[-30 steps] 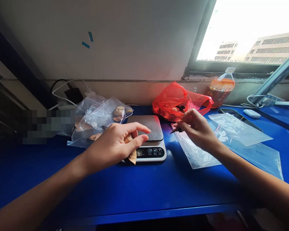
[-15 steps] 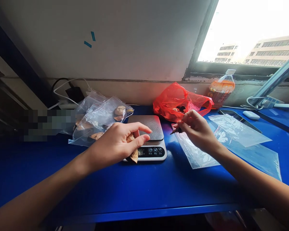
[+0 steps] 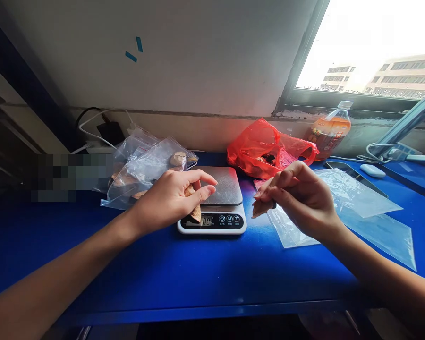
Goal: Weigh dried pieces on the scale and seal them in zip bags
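Observation:
My left hand (image 3: 170, 198) is curled in front of a kitchen scale (image 3: 230, 230), holding tan dried slices (image 3: 195, 214) against the palm. Its thumb and forefinger are apart over the scale's metal plate (image 3: 228, 184). The display, partly covered by a slice, seems to read zero. To the right of the scale, my right hand (image 3: 302, 200) pinches a thin, brownish dried piece (image 3: 262, 208) between thumb and fingers. Behind that hand sits an open red plastic bag (image 3: 250, 146) with dark and pale dried pieces inside.
Clear zip bags (image 3: 145, 160) with dried slices lie left of the scale. Flat plastic bags (image 3: 371, 193) partly cover a phone at right, near a white earbud case (image 3: 372, 171). A drink bottle (image 3: 331, 132) stands under the window. The blue table (image 3: 212, 274) has a front edge below.
My right hand has turned and come slightly nearer me, showing more of the dried piece. My left hand has shifted slightly up and left, still holding slices. The view has tilted a little.

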`<state>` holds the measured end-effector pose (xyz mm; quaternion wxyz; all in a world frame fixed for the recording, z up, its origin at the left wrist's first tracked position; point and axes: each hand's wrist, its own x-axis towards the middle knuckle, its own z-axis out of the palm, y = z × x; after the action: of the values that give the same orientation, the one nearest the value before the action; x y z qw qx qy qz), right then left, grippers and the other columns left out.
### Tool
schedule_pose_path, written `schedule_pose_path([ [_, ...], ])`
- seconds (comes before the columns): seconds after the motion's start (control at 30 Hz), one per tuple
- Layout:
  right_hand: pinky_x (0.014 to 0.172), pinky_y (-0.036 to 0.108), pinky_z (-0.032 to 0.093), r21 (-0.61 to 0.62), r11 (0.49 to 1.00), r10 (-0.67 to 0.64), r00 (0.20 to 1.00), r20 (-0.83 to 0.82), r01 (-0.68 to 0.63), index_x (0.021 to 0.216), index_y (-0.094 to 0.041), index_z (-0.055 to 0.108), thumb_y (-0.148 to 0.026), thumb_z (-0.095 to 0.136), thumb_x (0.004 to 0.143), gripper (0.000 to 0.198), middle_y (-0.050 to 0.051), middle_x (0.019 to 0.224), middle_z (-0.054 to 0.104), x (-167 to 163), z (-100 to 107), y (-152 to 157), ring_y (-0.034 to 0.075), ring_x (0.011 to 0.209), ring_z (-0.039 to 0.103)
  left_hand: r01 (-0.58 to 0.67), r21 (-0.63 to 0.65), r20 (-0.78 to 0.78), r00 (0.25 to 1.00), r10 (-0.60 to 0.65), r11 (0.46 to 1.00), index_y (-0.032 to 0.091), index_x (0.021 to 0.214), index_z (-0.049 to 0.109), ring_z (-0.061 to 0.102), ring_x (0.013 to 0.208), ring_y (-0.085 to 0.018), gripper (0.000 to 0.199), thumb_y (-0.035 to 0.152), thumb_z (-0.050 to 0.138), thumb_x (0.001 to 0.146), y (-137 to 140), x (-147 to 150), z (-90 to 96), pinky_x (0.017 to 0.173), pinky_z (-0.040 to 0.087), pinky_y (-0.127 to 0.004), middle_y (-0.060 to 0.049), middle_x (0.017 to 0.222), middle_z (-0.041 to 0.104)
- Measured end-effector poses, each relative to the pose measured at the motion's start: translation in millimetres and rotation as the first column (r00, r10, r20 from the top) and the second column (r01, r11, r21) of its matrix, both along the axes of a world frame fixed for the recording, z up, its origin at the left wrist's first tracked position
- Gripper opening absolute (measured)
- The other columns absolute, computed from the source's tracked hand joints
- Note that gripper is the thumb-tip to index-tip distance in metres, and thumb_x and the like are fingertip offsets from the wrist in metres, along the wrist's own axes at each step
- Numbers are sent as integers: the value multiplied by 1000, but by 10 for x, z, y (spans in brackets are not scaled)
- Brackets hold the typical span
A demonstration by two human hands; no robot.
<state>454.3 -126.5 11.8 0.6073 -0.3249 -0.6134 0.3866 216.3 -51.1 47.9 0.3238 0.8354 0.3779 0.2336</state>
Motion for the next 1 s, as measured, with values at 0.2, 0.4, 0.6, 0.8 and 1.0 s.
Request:
schedule_pose_path([
  [0.2, 59, 34, 64, -17, 1000, 22, 998, 60, -21, 93, -26, 51, -26, 63, 94, 12, -1, 81, 71, -37, 52, -84, 18, 69, 73, -138, 8, 83, 987, 137, 990, 17, 103, 66, 63, 53, -14, 33, 46, 57, 90, 173, 10, -121, 54, 48, -24, 1, 59, 68],
  [0.4, 57, 28, 57, -23, 998, -60, 986, 157, 64, 93, -24, 60, -35, 68, 90, 14, 0, 83, 68, -32, 9, -47, 13, 65, 67, -132, 193, 112, 987, 112, 972, 13, 120, 61, 68, 102, -24, 44, 44, 58, 88, 300, 27, -291, 87, 58, -37, -14, 118, 67],
  [0.6, 62, 28, 56, -109, 982, -123, 958, 261, 156, 84, -19, 63, -40, 63, 92, 22, 2, 80, 67, -79, -102, 7, 14, 67, 68, 26, 487, -63, 998, 6, 873, 15, 138, 52, 36, 143, -33, 57, 33, 65, 85, 116, 74, -355, 114, 40, -48, -16, 153, 38],
  [0.8, 67, 29, 58, -226, 960, -114, 968, 223, 165, 97, -18, 63, -38, 63, 92, 21, 4, 83, 70, -195, -61, -67, 16, 74, 70, 132, 465, 87, 977, -194, 875, 14, 100, 68, 68, 88, -16, 15, 17, 55, 92, -172, 163, -287, 80, 54, -28, -4, 92, 73],
  [1.0, 66, 25, 57, -314, 941, -84, 985, 150, 128, 86, -18, 64, -40, 63, 92, 23, 2, 76, 68, -283, 0, -154, 14, 71, 67, 135, 68, 237, 960, -148, 988, 15, 104, 68, 70, 79, -15, 21, 27, 63, 88, -377, 265, -261, 65, 54, -24, -2, 89, 75],
])
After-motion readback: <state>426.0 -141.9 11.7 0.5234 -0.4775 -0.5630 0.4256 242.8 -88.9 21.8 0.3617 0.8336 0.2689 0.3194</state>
